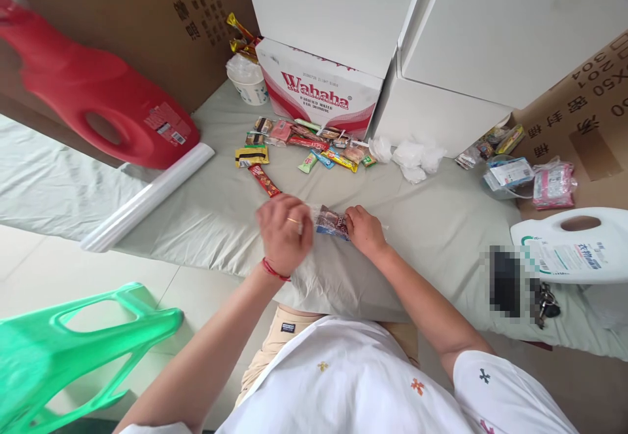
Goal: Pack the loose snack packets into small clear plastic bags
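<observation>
While the right hand [364,230] grasps the cocoa-labelled packet [331,222] over the grey sheet [436,218], the blurred left hand [284,231] shows no determinable grip; packet handling appears underway, next calling for steady support.

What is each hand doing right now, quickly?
Left hand: fingers curled, beside the packet; whether it grips anything cannot be told.
Right hand: closed, holding the packet's right end.
</observation>
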A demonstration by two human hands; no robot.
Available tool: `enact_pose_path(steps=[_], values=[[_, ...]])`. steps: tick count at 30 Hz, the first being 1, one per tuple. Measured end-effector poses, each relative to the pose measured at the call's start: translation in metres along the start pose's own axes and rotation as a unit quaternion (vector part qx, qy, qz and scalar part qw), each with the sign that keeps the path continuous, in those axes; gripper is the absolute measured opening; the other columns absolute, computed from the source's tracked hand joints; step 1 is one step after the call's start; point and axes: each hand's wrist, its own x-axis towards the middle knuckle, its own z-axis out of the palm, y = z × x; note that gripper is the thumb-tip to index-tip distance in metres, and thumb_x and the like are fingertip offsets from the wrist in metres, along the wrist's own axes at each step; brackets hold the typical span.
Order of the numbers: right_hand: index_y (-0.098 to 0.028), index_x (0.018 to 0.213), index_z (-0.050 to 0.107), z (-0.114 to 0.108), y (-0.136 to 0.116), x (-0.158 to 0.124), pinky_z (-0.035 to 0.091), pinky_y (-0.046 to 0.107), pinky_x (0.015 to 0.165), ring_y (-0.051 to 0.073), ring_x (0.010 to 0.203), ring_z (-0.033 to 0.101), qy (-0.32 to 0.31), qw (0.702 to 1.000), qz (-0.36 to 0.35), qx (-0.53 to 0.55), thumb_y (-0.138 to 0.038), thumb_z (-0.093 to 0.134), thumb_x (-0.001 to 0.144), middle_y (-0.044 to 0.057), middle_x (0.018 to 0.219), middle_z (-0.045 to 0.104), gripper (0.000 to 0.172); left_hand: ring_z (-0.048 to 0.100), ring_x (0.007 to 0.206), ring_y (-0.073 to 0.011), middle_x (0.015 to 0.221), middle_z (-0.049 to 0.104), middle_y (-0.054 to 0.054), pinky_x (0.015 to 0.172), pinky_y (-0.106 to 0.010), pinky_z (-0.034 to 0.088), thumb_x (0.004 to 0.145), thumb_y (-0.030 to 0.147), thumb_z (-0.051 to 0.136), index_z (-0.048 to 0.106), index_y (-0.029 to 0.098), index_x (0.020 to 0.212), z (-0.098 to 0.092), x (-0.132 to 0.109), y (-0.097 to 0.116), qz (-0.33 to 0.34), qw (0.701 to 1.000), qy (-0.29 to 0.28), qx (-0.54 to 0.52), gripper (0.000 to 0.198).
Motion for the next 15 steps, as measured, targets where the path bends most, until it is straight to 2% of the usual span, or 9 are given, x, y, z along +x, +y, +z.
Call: enact_pose_path(steps=[2,4,5,7,10,12,15], values=[[-0.019,0.106,0.067,0.0,-0.001,0.0,0.024,0.03,0.061,0.017,0.074,0.055,0.002,1.0,0.0,0.001,-0.023,0.039,0.107,0.008,0.103,0.068,0.028,0.061,0.127,-0.0275,0.112,0.075,-0.006,0.115,-0.052,0.037,0.095,0.02,0.055,0.071,0.027,0.105,-0.001,0.003,0.016,0.128,0.986,-0.098,-0.044,0.02],[-0.019,0.105,0.066,0.001,0.001,0.0,0.026,0.03,0.061,0.018,0.073,0.055,0.002,1.0,0.001,0.013,-0.024,0.039,0.107,0.008,0.101,0.067,0.028,0.061,0.131,-0.0253,0.116,0.077,-0.004,0.12,-0.051,0.034,0.097,0.018,0.051,0.074,0.028,0.111,0.007,0.004,0.022,0.184,0.963,-0.187,-0.065,0.028],[-0.02,0.104,0.066,0.003,0.002,-0.001,0.027,0.03,0.061,0.018,0.074,0.056,0.002,1.0,0.001,0.023,-0.024,0.039,0.107,0.008,0.1,0.068,0.028,0.061,0.132,-0.0252,0.118,0.078,-0.004,0.121,-0.051,0.033,0.098,0.017,0.049,0.074,0.028,0.113,0.013,0.004,0.022,0.18,0.957,-0.219,-0.065,0.032],[-0.02,0.103,0.067,0.005,0.007,-0.001,0.032,0.029,0.064,0.019,0.078,0.058,0.007,0.999,-0.004,0.054,-0.023,0.041,0.106,0.008,0.1,0.068,0.026,0.061,0.133,-0.0268,0.123,0.078,-0.005,0.122,-0.056,0.031,0.099,0.018,0.046,0.074,0.027,0.119,0.027,0.002,0.017,0.126,0.957,-0.254,-0.059,0.036],[-0.021,0.102,0.068,0.007,0.015,0.0,0.04,0.028,0.073,0.019,0.087,0.062,0.015,0.992,-0.021,0.125,-0.022,0.045,0.104,0.007,0.099,0.07,0.023,0.059,0.136,-0.0279,0.135,0.073,-0.006,0.122,-0.059,0.03,0.1,0.022,0.045,0.073,0.027,0.124,0.042,-0.001,0.006,0.032,0.961,-0.267,-0.065,0.037],[-0.021,0.099,0.07,0.006,0.021,-0.001,0.044,0.028,0.079,0.019,0.09,0.063,0.015,0.985,-0.034,0.17,-0.022,0.049,0.102,0.006,0.096,0.071,0.021,0.056,0.139,-0.0277,0.142,0.069,-0.006,0.122,-0.059,0.03,0.098,0.023,0.047,0.074,0.027,0.121,0.045,-0.002,0.004,-0.008,0.958,-0.278,-0.074,0.036],[-0.022,0.094,0.072,0.0,0.033,-0.003,0.046,0.028,0.082,0.018,0.088,0.065,-0.006,0.974,-0.038,0.225,-0.023,0.055,0.098,0.004,0.092,0.072,0.017,0.052,0.143,-0.0294,0.14,0.07,-0.004,0.123,-0.066,0.023,0.095,0.024,0.051,0.075,0.03,0.116,0.045,0.0,0.006,-0.055,0.947,-0.306,-0.081,0.032]])
